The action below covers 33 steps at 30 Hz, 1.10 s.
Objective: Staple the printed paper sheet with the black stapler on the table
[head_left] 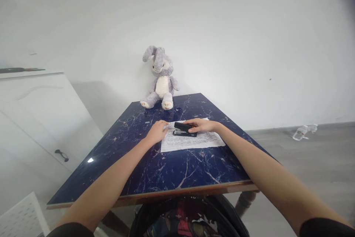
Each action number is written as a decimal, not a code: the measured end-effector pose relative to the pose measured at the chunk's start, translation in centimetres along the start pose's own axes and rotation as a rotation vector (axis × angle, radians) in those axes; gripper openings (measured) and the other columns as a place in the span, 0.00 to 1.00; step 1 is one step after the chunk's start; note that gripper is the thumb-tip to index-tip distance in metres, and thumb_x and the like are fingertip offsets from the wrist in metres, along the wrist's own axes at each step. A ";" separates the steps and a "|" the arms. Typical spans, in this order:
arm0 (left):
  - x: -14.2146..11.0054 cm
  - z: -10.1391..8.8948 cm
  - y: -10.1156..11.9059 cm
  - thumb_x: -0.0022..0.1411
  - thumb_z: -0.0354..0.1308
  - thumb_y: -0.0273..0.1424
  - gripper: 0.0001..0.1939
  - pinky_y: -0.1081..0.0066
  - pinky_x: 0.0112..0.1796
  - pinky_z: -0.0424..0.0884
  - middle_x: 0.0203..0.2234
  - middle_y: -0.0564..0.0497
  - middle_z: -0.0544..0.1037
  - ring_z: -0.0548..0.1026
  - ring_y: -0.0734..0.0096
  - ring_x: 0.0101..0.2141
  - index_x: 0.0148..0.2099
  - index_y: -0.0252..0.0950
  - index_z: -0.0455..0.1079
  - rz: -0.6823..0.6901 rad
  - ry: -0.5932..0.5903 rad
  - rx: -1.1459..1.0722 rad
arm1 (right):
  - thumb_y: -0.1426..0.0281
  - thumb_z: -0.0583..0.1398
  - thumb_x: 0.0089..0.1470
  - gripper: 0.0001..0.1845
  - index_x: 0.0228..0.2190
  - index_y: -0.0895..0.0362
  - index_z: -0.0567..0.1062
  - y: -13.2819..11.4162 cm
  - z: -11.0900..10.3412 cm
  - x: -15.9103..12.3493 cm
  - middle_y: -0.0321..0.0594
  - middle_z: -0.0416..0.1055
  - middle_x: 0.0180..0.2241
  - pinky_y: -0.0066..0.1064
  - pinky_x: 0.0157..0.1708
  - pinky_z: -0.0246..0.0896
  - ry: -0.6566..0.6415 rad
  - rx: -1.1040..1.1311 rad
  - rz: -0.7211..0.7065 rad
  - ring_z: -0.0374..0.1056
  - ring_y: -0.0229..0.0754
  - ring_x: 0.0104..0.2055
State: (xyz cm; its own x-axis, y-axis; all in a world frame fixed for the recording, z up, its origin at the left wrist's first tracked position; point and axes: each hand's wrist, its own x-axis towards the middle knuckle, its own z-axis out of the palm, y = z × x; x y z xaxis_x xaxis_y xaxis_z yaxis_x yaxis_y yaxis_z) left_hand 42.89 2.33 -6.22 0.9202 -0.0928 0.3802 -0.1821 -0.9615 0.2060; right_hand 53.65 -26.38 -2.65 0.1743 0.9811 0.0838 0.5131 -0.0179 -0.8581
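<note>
My right hand [201, 125] is closed around the rear end of a black stapler [183, 128], fingers over its top and thumb along the near side. The stapler's jaw is raised at the left, with a gap between the top arm and the base. It is over a printed sheet of paper [191, 144] lying on the table. My left hand [158, 130] is at the paper's left edge with fingers curled, and thumb and fingertips pinch its upper left part. What lies under the fingers is partly hidden.
A grey plush rabbit [162, 80] sits at the far end of the blue marbled table [177, 172], against the wall. A small grey piece [146, 122] lies left of my left hand. A white cabinet [33, 118] stands at left; clear plastic packaging [302, 132] lies on the floor at right.
</note>
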 end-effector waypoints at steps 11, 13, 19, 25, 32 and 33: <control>-0.8 -1.4 -3.5 0.70 0.43 0.37 0.24 0.44 0.53 0.65 0.57 0.34 0.71 0.67 0.42 0.57 0.60 0.33 0.70 -0.605 -0.061 0.310 | 0.56 0.63 0.57 0.20 0.45 0.57 0.75 0.9 0.1 1.0 0.41 0.73 0.38 0.32 0.33 0.58 0.065 -0.358 0.021 0.65 0.42 0.35; -0.6 -1.1 -3.5 0.70 0.42 0.36 0.24 0.44 0.53 0.65 0.59 0.36 0.69 0.67 0.43 0.57 0.62 0.35 0.68 -0.554 -0.087 0.294 | 0.57 0.63 0.57 0.20 0.46 0.57 0.75 0.8 0.2 1.0 0.41 0.73 0.39 0.32 0.34 0.59 0.060 -0.349 0.017 0.66 0.43 0.36; -0.1 -0.6 -3.5 0.72 0.40 0.38 0.24 0.47 0.53 0.66 0.60 0.40 0.67 0.66 0.48 0.57 0.64 0.44 0.67 -0.450 -0.114 0.232 | 0.59 0.64 0.56 0.20 0.46 0.57 0.74 0.8 0.7 1.2 0.40 0.74 0.39 0.32 0.37 0.60 0.104 -0.309 0.012 0.67 0.44 0.38; -0.5 -0.8 -4.4 0.71 0.43 0.35 0.22 0.46 0.52 0.65 0.55 0.38 0.68 0.67 0.47 0.56 0.60 0.43 0.70 -0.489 -0.036 0.201 | 0.56 0.62 0.59 0.19 0.48 0.54 0.73 0.0 2.6 2.1 0.41 0.73 0.43 0.35 0.40 0.62 0.027 -0.260 -0.014 0.68 0.47 0.42; -0.7 -1.5 -5.5 0.65 0.48 0.30 0.20 0.43 0.52 0.64 0.53 0.35 0.69 0.67 0.45 0.55 0.56 0.39 0.72 -0.568 -0.003 0.238 | 0.54 0.61 0.60 0.26 0.56 0.52 0.70 -1.2 6.0 4.4 0.43 0.74 0.47 0.39 0.47 0.64 0.051 -0.285 -0.043 0.68 0.51 0.47; -0.7 -1.6 -5.6 0.65 0.48 0.29 0.20 0.42 0.52 0.64 0.53 0.35 0.69 0.67 0.44 0.55 0.56 0.38 0.72 -0.577 0.000 0.239 | 0.54 0.61 0.60 0.27 0.56 0.52 0.69 -1.3 6.0 4.4 0.43 0.74 0.48 0.39 0.47 0.64 0.047 -0.295 -0.048 0.68 0.51 0.48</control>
State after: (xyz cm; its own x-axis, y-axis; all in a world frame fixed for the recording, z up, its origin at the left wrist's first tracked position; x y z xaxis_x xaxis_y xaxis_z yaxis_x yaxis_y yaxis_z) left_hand 42.74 8.19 -6.18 0.8471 0.4591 0.2678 0.4271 -0.8879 0.1712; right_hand 48.73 -20.85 -4.24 0.1787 0.9724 0.1502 0.7425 -0.0331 -0.6691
